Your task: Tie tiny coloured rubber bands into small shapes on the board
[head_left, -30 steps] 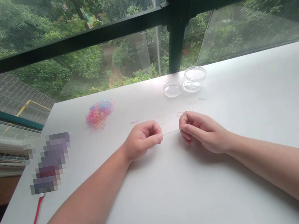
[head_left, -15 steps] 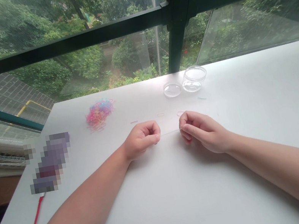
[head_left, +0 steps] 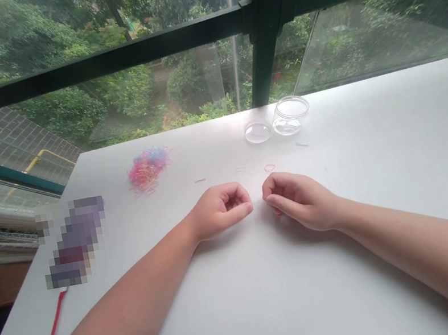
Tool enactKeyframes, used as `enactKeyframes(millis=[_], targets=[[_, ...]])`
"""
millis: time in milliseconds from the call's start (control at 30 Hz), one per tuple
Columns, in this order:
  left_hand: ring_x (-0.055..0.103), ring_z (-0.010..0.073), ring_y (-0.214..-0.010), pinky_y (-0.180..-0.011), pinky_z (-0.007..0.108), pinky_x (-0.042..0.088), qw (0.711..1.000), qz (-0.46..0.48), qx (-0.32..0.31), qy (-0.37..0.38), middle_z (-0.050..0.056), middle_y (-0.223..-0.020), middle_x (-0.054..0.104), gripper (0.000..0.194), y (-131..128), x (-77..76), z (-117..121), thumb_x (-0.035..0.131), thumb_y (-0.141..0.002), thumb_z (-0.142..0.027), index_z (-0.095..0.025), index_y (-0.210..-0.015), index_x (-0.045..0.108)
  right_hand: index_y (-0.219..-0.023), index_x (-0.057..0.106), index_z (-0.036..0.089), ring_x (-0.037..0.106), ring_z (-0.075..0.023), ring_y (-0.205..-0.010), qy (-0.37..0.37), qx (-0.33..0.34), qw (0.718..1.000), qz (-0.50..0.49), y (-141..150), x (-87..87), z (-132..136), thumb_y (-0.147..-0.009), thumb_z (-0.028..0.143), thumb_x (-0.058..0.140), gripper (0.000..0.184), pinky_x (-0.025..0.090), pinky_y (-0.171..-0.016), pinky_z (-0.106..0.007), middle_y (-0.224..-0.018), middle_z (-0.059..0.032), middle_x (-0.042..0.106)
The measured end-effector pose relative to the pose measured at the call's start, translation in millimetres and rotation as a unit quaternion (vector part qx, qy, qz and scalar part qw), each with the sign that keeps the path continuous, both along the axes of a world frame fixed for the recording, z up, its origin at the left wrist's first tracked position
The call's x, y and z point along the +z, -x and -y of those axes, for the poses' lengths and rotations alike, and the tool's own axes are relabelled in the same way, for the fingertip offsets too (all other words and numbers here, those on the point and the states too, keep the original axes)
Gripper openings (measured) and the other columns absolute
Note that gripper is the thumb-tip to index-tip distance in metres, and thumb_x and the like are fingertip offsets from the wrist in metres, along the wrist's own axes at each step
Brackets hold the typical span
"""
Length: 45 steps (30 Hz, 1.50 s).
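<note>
My left hand (head_left: 223, 209) and my right hand (head_left: 297, 199) face each other just above the white table, fingertips a short gap apart. Each is closed in a pinch of thumb and forefinger. A thin pale rubber band (head_left: 257, 201) spans the gap between them, very faint; its ends are hidden in the fingers. Beyond the hands lie single small rubber bands: a dark pink one (head_left: 200, 180), a pale yellow one (head_left: 240, 170), a pink loop (head_left: 270, 168) and a light blue one (head_left: 301, 144).
A heap of coloured rubber bands (head_left: 150, 170) lies at the back left. A clear round jar (head_left: 291, 116) and its clear lid (head_left: 257, 132) stand near the window. On the left, a pixelated purple object (head_left: 76, 242) has a red cord (head_left: 52, 331) below it.
My hands have come closer together, the left moving right and the right slightly left. The band between them is shorter, and the pink loop behind my right hand shows more fully.
</note>
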<state>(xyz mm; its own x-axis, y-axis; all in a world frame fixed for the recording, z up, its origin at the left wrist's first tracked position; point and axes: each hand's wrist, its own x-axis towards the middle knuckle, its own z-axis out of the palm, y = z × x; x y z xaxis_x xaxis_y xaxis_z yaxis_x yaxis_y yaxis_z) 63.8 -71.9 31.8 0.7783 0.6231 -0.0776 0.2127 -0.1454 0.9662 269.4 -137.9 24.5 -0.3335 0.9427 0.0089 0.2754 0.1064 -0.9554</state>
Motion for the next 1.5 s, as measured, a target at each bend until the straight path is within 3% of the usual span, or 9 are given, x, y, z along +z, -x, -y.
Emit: enactKeyframes(millis=[200, 567, 1200, 1500], targets=[[0.042, 0.007, -0.055, -0.052, 0.02, 0.035, 0.999, -0.02, 0.01, -0.033, -0.002, -0.062, 0.05, 0.014, -3.7, 1.7, 3.4, 0.06, -0.077, -0.027, -0.013, -0.074, 0.058, -0.083, 0.049, 0.019, 0.049, -0.0106, -0.055, 0.004, 0.009, 1.0, 0.002, 0.3, 1.1, 0.3, -0.089, 0.019, 0.046, 0.006, 0.038, -0.051, -0.023, -0.065, 0.0019, 0.052], [0.042, 0.007, -0.056, -0.053, 0.019, 0.035, 1.0, -0.007, 0.015, -0.016, -0.002, -0.063, 0.05, 0.016, -2.0, -0.9, 2.8, 0.06, -0.077, -0.028, -0.013, -0.075, 0.058, -0.094, 0.052, 0.018, 0.055, -0.0119, -0.059, -0.016, 0.008, 1.0, -0.009, -1.8, -3.5, -0.8, -0.089, 0.022, 0.049, 0.007, 0.042, -0.054, -0.024, -0.073, -0.0008, 0.056], [0.044, 0.0074, -0.057, -0.054, 0.019, 0.035, 0.999, -0.022, 0.033, -0.028, -0.001, -0.064, 0.053, 0.016, -3.0, -3.5, 5.3, 0.06, -0.078, -0.029, -0.012, -0.077, 0.061, -0.087, 0.053, 0.017, 0.048, -0.0107, -0.058, -0.037, 0.02, 0.999, -0.005, 0.3, -2.7, -1.2, -0.085, 0.024, 0.054, 0.006, 0.04, -0.053, -0.023, -0.068, 0.0007, 0.053], [0.044, 0.0085, -0.058, -0.055, 0.021, 0.036, 0.997, -0.054, 0.031, -0.054, 0.0, -0.063, 0.053, 0.017, -1.9, -4.8, 6.3, 0.06, -0.078, -0.029, -0.013, -0.077, 0.061, -0.077, 0.051, 0.018, 0.044, -0.0084, -0.055, -0.062, 0.008, 0.997, 0.045, 2.1, -3.3, -2.7, -0.085, 0.015, 0.049, 0.008, 0.037, -0.053, -0.021, -0.063, 0.0029, 0.053]])
